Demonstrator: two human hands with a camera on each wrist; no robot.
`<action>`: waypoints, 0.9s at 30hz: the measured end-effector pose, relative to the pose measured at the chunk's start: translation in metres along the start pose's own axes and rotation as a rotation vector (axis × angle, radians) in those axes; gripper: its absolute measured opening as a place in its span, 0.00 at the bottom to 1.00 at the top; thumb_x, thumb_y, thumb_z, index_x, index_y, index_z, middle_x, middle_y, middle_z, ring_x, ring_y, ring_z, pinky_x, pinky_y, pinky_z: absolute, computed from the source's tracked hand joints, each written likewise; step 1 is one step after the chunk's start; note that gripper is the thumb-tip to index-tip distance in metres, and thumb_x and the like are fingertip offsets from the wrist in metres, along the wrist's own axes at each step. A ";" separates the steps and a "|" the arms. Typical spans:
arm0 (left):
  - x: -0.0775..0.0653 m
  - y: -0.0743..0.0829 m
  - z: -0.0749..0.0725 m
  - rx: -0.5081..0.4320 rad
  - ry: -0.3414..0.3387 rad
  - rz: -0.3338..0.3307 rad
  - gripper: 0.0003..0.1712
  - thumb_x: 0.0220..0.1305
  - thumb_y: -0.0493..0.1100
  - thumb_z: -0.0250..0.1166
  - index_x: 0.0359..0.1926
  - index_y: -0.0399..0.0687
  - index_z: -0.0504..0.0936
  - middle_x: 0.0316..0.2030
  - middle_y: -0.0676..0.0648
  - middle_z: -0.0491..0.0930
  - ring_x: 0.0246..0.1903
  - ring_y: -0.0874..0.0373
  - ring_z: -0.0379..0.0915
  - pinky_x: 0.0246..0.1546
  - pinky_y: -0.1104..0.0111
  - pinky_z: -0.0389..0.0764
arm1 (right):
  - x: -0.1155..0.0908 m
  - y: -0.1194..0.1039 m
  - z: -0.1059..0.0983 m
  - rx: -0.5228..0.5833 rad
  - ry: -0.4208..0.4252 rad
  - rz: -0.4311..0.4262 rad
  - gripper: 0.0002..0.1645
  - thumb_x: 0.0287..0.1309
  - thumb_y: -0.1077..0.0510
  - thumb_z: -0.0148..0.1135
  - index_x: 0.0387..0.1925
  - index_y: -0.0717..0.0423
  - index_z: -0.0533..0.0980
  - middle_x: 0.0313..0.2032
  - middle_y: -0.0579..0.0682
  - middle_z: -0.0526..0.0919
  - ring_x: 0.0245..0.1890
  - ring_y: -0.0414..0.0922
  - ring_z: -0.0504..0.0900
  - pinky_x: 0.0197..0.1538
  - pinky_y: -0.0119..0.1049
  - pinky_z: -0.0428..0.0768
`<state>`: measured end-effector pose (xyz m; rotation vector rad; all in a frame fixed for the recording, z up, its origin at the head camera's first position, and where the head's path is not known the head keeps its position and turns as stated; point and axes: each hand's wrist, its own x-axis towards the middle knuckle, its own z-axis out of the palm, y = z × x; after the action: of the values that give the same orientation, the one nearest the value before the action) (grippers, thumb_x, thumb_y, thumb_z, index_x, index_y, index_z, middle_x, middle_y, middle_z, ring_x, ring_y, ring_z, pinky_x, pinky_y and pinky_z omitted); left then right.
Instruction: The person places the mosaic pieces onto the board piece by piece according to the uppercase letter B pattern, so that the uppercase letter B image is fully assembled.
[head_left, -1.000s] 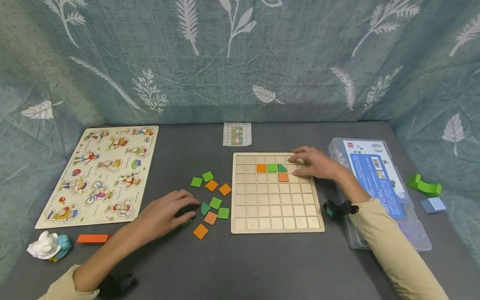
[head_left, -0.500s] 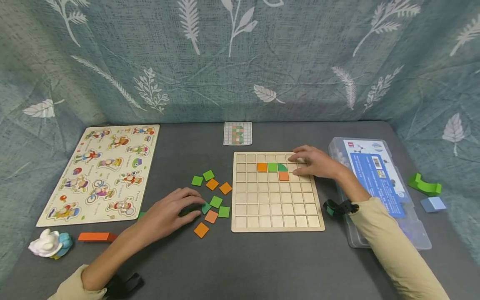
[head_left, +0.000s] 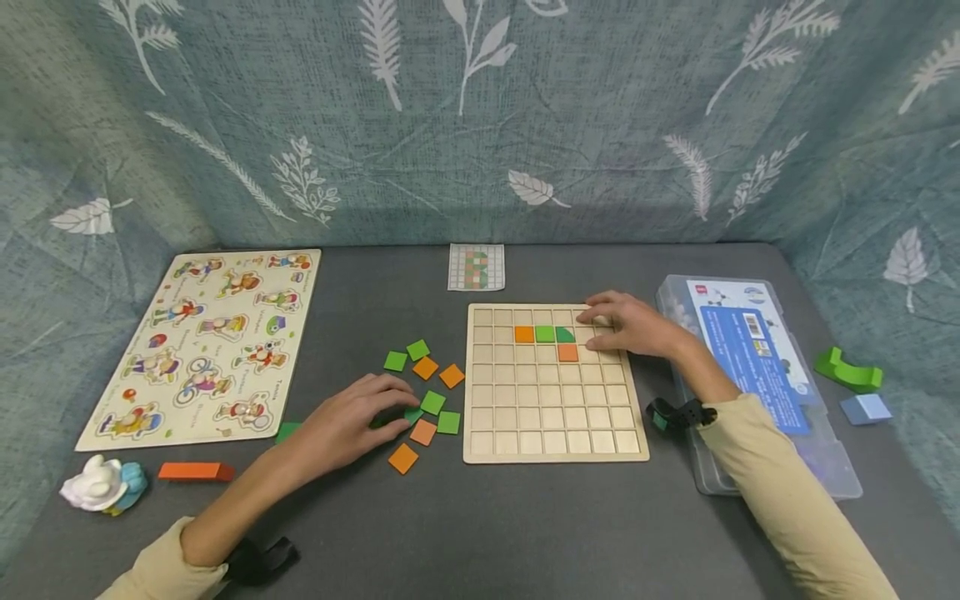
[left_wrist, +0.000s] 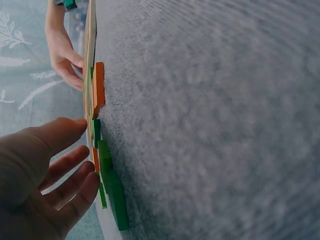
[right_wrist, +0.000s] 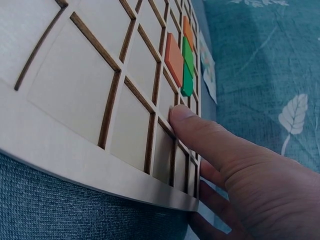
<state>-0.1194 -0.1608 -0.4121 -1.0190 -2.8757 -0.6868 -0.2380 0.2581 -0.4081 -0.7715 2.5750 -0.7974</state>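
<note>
Sliding a touch toward three o'clock, the left hand [head_left: 352, 419] is covering more of the dark green piece [head_left: 413, 414] than a second ago, and a green block [head_left: 287, 432] is now peeking out past the forearm; the right hand [head_left: 630, 327] is staying put near two o'clock on the grid board [head_left: 528, 397]. From the head view I'm seeing that dark green piece lying off the board's nine o'clock, a light green tile [head_left: 432, 402] crowding its two o'clock and a salmon tile [head_left: 423, 432] its five. Any pinch could be dragging a neighbour along, I'm judging, since they're lying so close.

Over on the left wrist, I'm finding thumb and fingers parted wide, gripping nothing, an orange piece [left_wrist: 100, 85] sitting at one o'clock from the thumb tip. Fingers closing too high could be skating off something so flat.

On the right wrist, that hand is resting on the board, thumb and fingers apart, its thumb sitting near six o'clock from the laid quarter piece [right_wrist: 187, 86]. Any twitch could be nudging that piece or skewing the board.
</note>
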 end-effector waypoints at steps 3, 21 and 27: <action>0.000 0.000 0.003 0.023 -0.004 0.008 0.11 0.58 0.43 0.71 0.44 0.53 0.85 0.45 0.55 0.80 0.46 0.59 0.76 0.44 0.62 0.80 | 0.000 0.001 0.001 0.002 -0.002 -0.001 0.26 0.61 0.54 0.65 0.59 0.60 0.75 0.67 0.68 0.64 0.67 0.68 0.61 0.63 0.65 0.64; 0.002 0.005 0.000 0.044 -0.059 -0.078 0.14 0.56 0.43 0.72 0.45 0.51 0.85 0.37 0.55 0.76 0.37 0.62 0.70 0.35 0.68 0.74 | 0.001 0.003 0.002 0.005 0.007 -0.003 0.27 0.60 0.55 0.65 0.59 0.60 0.75 0.66 0.67 0.65 0.67 0.68 0.61 0.62 0.66 0.64; 0.003 0.002 -0.002 0.007 -0.087 -0.059 0.09 0.56 0.44 0.71 0.39 0.51 0.84 0.33 0.56 0.73 0.30 0.67 0.64 0.31 0.73 0.68 | 0.000 0.003 0.002 0.005 0.010 -0.010 0.26 0.61 0.55 0.65 0.59 0.60 0.75 0.66 0.67 0.65 0.67 0.68 0.61 0.63 0.66 0.64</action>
<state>-0.1209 -0.1579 -0.4091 -0.9913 -2.9910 -0.6516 -0.2384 0.2588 -0.4112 -0.7822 2.5790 -0.8119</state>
